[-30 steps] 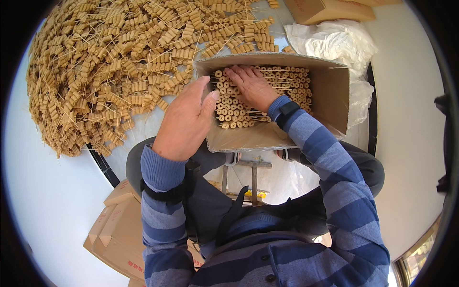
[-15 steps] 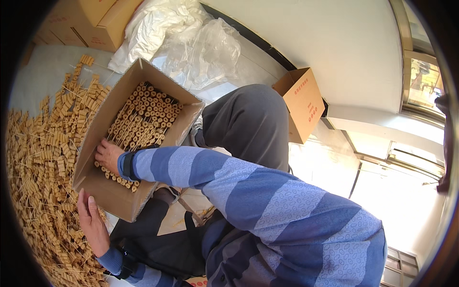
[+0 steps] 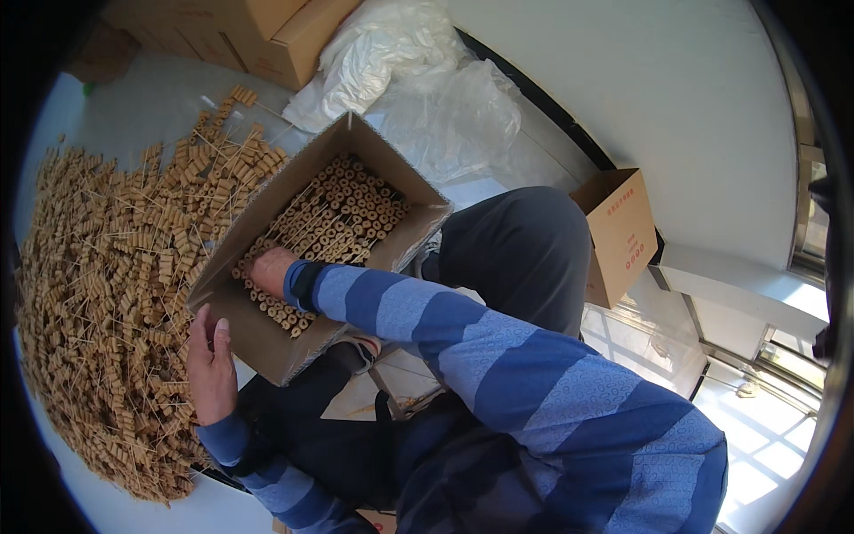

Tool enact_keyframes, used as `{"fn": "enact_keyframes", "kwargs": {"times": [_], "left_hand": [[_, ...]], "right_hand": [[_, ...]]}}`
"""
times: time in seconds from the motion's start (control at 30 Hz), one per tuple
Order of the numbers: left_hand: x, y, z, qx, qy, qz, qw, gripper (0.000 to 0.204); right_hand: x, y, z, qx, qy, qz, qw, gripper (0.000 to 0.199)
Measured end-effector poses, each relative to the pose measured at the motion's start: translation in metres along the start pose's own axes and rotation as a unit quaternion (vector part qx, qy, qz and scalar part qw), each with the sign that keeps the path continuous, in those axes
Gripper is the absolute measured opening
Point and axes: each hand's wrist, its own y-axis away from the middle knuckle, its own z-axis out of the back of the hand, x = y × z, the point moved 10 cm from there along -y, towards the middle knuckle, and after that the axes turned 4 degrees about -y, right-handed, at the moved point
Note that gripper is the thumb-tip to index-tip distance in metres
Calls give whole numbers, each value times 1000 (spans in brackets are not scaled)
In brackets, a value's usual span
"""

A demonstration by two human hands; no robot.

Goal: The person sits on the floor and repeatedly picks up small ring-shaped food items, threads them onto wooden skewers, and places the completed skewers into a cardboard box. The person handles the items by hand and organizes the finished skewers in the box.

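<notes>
An open cardboard box (image 3: pixel 267 356) stands tilted between my legs, packed inside with rows of skewers (image 3: pixel 342 209) that carry tan, ring-shaped pieces, their round ends facing up. My right hand (image 3: pixel 269 269) reaches into the box and rests on the skewers at its left side. Its fingers point down and are mostly hidden, so a grip cannot be made out. Outside the box, by its near left corner, my left hand (image 3: pixel 212 369) is held up with thumb and fingers apart and nothing in it.
A large heap of loose skewers (image 3: pixel 116 311) covers the floor on the left, reaching the box. Beyond the box lie crumpled clear and white plastic sheets (image 3: pixel 445 98) and stacked cartons (image 3: pixel 258 44). Another open carton (image 3: pixel 618 236) stands by the wall, right of my knee.
The view has shifted, so the box and heap appear farther right. My right hand's fingers, seen earlier against the box's left side, now dip among the skewers. My left hand stays beside the box corner.
</notes>
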Motion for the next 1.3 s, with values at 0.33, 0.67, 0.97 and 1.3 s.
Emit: {"fn": "enact_keyframes", "kwargs": {"times": [0.33, 0.67, 0.97, 1.3], "left_hand": [[26, 63, 91, -196, 199, 42, 959, 48], [245, 234, 43, -255, 235, 276, 896, 48], [305, 272, -153, -70, 276, 331, 899, 47], [349, 278, -178, -62, 242, 350, 903, 49]], "right_hand": [[-70, 25, 26, 133, -6, -155, 979, 28], [-56, 10, -6, 138, -35, -128, 982, 52], [-63, 4, -7, 107, -25, -125, 986, 45], [-70, 16, -18, 87, -363, -274, 886, 33]]}}
